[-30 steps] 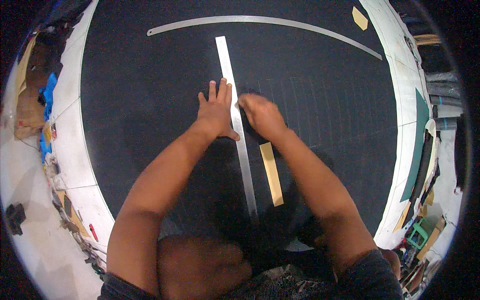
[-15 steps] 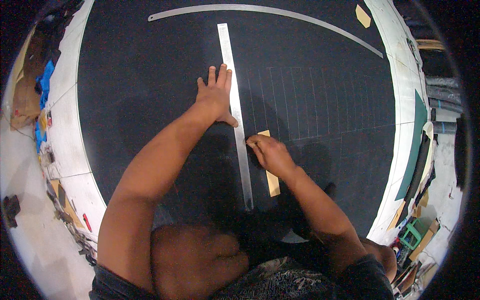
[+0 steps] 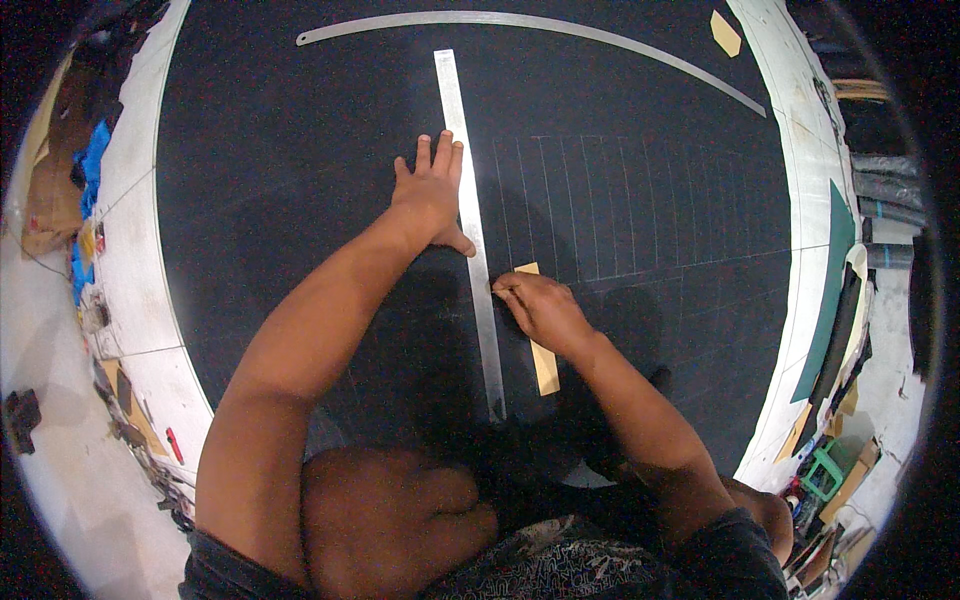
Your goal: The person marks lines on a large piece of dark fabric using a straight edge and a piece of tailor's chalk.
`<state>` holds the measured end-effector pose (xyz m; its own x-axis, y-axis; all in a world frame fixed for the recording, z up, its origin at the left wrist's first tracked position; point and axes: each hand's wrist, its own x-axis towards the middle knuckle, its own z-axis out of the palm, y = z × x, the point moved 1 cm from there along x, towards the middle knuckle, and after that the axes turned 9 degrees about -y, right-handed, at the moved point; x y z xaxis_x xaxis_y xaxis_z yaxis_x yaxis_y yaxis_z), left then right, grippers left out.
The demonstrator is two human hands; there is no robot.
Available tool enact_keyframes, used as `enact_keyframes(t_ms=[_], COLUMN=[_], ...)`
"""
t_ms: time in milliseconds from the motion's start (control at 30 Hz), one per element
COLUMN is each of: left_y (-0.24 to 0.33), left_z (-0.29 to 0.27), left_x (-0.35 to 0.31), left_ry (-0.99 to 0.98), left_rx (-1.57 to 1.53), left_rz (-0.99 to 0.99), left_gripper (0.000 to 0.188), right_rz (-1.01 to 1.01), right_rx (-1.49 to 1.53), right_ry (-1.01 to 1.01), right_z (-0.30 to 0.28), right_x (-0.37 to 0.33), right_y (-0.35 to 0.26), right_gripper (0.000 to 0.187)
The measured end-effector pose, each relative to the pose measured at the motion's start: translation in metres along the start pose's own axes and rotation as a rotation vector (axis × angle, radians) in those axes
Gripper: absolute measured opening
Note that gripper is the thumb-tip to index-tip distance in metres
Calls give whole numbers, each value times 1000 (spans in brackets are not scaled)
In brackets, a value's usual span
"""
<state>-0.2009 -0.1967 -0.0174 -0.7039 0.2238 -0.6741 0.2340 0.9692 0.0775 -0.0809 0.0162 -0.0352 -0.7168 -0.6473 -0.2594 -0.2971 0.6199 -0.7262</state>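
A black cloth (image 3: 300,180) spreads across most of the view, with pale surface showing along both sides. Thin, faint lines (image 3: 627,200) run in a spaced row over its right half. Near its far edge lies a long metal ruler (image 3: 520,18), a hole in its left end, bent into an arc by the lens.

Closer in, a shorter metal ruler (image 3: 482,300) lies flat on the cloth, running from the far side toward the person with a slight slant. The left hand (image 3: 428,203) is laid on it and on the cloth to its left, fingers spread and straight: the thumb rests on the ruler, the forefinger lies at its left edge, and the others fan out away from it. The right hand (image 3: 548,308) is on the opposite side, its pinched fingertips just beside the ruler's right edge — below the left thumb. Thumb and forefinger close on a small pale piece (image 3: 498,290), too small to tell what it is.

A tan strip (image 3: 545,370) passes beneath the right hand, one end showing above it and the longer part below, well apart from the ruler. Off by the cloth's far right corner lies a small tan piece (image 3: 726,35) with angled corners.
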Motion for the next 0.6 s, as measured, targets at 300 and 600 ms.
enact_keyframes(t_ms=[300,600], left_y=[0,-4], left_z=[2,5], left_x=[1,0], left_ry=[14,39], left_rx=[-5,-15], left_rz=[15,14], left_gripper=[162,161], right_rz=[1,-44], right_rx=[15,-78], right_ry=[4,4], right_z=[-3,-4], right_x=[-1,8], right_y=[-2,0], right_gripper=[21,20])
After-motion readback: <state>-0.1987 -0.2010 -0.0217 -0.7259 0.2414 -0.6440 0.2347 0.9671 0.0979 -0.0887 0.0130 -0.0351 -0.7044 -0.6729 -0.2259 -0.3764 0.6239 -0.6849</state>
